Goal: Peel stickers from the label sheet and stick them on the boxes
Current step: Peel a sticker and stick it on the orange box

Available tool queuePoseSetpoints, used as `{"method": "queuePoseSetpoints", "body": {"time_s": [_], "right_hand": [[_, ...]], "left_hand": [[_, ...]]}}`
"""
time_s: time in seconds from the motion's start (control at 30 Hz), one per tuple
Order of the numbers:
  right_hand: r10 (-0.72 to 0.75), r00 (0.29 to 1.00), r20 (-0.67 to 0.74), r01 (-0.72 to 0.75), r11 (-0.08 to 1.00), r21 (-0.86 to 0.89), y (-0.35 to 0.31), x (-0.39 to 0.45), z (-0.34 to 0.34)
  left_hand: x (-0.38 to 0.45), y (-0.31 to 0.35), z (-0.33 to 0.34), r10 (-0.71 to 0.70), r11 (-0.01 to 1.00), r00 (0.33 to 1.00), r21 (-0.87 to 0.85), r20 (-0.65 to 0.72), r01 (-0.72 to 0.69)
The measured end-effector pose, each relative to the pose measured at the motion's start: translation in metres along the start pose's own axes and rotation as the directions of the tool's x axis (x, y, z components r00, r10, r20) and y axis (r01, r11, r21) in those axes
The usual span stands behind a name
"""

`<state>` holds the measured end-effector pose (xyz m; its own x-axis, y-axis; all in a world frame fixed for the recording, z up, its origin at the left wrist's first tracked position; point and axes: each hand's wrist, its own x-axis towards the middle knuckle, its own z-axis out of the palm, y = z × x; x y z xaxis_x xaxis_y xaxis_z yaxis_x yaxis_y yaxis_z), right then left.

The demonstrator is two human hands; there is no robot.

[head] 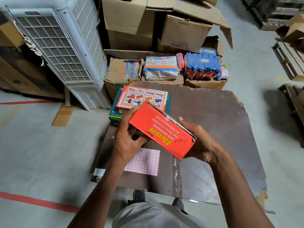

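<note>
Both hands hold a red tape dispenser box tilted above the dark brown table. My left hand grips its left end, thumb under the box. My right hand grips its right end, with a finger along the top edge. Below the box, the label sheet with pink-bordered stickers lies flat on the table, partly covered by my left wrist. At the table's far left, a second red box printed with product pictures rests on a teal box.
A white air cooler stands at the left. Cardboard cartons and packs of goods are piled behind the table. Wooden pallets lie on the floor at the right. A strip of clear tape runs across the table's near edge.
</note>
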<state>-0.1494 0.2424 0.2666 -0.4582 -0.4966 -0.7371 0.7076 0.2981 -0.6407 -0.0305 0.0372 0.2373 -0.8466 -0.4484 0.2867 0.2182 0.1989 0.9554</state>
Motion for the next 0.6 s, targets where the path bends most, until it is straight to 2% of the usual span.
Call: {"method": "queuePoseSetpoints", "body": {"time_s": [0.1, 0.2, 0.3, 0.43, 0.6], "right_hand": [[-0.056, 0.996, 0.075, 0.033, 0.960, 0.278, 0.005, 0.003, 0.002], [-0.120, 0.993, -0.010, 0.116, 0.934, 0.337, 0.007, 0.010, 0.004], [-0.226, 0.966, -0.128, 0.255, 0.917, 0.306, 0.010, 0.019, 0.005], [-0.342, 0.886, -0.313, 0.405, 0.900, 0.164, 0.009, 0.022, 0.017], [-0.448, 0.822, -0.353, 0.506, 0.858, 0.089, 0.011, 0.030, 0.021]], "left_hand": [[-0.004, -0.005, -0.001, -0.063, 0.998, 0.994, 0.000, 0.084, 0.064], [-0.007, 0.000, -0.007, -0.107, 0.992, 0.984, -0.043, 0.144, 0.115], [-0.006, 0.004, -0.011, -0.201, 0.978, 0.965, -0.020, 0.170, 0.207], [-0.005, 0.011, -0.002, -0.253, 0.966, 0.963, 0.078, 0.092, 0.246], [-0.006, 0.013, 0.006, -0.297, 0.952, 0.955, 0.067, -0.019, 0.297]]}}
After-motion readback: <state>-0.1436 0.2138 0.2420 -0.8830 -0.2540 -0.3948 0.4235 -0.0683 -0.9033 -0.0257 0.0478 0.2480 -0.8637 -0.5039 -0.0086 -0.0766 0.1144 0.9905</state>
